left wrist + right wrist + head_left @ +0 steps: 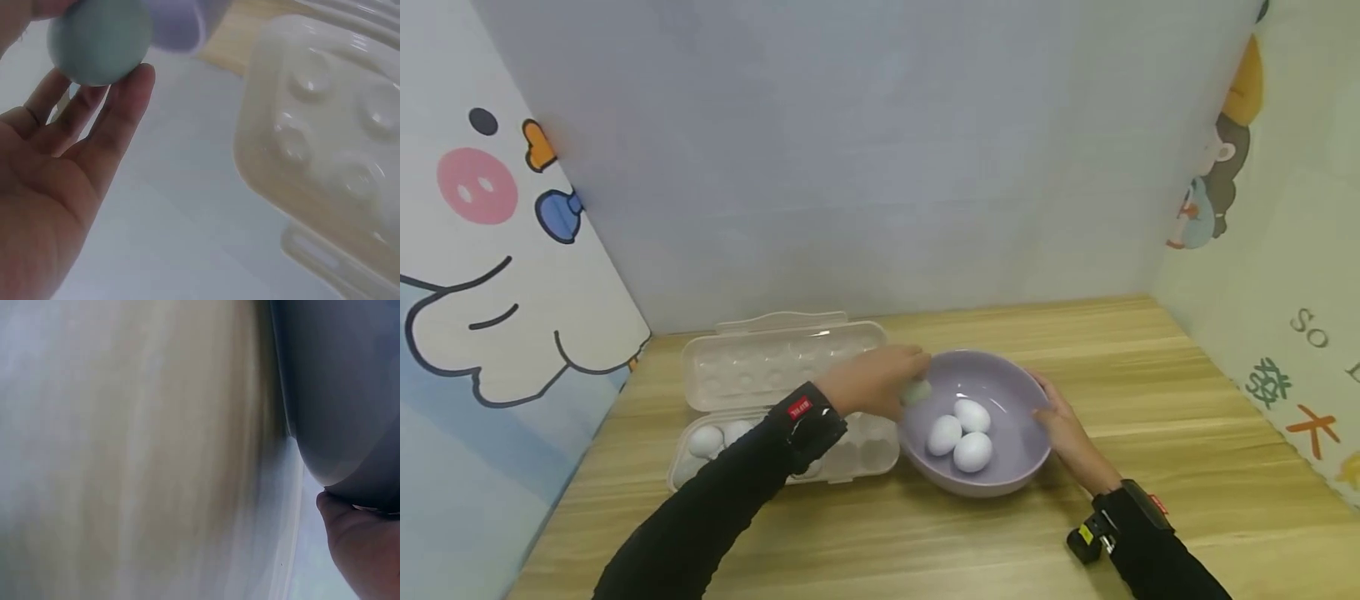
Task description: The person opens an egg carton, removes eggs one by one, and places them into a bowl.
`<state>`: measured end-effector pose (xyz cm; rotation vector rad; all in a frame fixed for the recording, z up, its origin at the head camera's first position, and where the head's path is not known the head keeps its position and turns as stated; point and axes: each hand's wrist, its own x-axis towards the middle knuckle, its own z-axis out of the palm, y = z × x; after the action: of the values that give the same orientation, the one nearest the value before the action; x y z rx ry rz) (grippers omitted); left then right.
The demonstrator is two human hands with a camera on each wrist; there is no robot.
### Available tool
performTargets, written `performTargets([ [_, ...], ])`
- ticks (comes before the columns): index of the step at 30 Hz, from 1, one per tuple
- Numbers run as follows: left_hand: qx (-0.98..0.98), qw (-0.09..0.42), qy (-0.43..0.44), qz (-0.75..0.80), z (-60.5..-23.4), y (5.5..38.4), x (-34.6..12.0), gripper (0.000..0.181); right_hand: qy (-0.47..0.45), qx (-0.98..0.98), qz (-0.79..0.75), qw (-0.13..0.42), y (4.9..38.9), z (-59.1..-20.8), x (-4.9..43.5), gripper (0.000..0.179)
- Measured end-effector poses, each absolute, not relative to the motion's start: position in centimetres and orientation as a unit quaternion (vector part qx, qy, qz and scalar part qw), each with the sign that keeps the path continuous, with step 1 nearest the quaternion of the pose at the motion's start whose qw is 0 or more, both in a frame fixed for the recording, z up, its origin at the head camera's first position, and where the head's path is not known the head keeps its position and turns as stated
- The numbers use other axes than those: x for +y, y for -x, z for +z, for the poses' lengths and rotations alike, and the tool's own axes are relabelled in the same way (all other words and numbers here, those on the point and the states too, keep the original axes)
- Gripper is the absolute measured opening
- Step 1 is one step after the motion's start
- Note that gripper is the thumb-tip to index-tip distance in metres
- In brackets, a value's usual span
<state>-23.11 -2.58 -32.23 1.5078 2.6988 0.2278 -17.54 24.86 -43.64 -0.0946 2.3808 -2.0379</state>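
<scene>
My left hand [880,379] pinches a pale green egg [100,40] between thumb and fingers, over the left rim of a purple bowl [1011,400]. In the head view the fingers partly cover this egg. Three white eggs [972,452] lie together inside the bowl. My right hand [1067,433] holds the bowl's right rim, its thumb at the inner edge; the right wrist view shows only part of that hand against the bowl's outer wall. Left of the bowl lies an opened egg carton [850,454] with white eggs [706,442] at its left end. My left forearm hides its middle.
The carton's clear lid [786,358] lies folded back behind its base. A pale wall stands behind the wooden table [1120,358], and printed panels rise on both sides. The bowl stands close beside the carton's right end.
</scene>
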Motion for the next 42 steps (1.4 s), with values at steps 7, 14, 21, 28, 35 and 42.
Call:
performTargets([
  [7,0.882,0.044,-0.468,0.037,-33.5,24.6,1.0,0.047,0.027,0.761,-0.649,-0.004,17.8,-43.7,24.8,0.058],
  [14,0.872,0.034,-0.487,0.018,-35.9,25.8,2.3,0.025,0.011,0.767,-0.641,-0.002,17.7,-43.9,24.9,0.059],
  [21,0.863,0.031,-0.504,-0.001,-37.2,26.0,2.5,0.025,0.018,0.772,-0.635,-0.002,17.8,-44.4,25.1,0.059],
  [28,0.867,0.041,-0.496,-0.028,-37.8,25.8,3.0,0.029,0.032,0.773,-0.634,-0.003,18.1,-44.6,25.5,0.059],
  [35,0.877,0.047,-0.477,-0.027,-38.5,25.4,3.2,0.022,0.043,0.772,-0.634,-0.007,18.1,-44.5,25.4,0.058],
  [42,0.875,0.023,-0.483,-0.018,-38.7,25.3,3.2,0.022,0.042,0.771,-0.635,-0.006,18.0,-44.5,25.5,0.058],
])
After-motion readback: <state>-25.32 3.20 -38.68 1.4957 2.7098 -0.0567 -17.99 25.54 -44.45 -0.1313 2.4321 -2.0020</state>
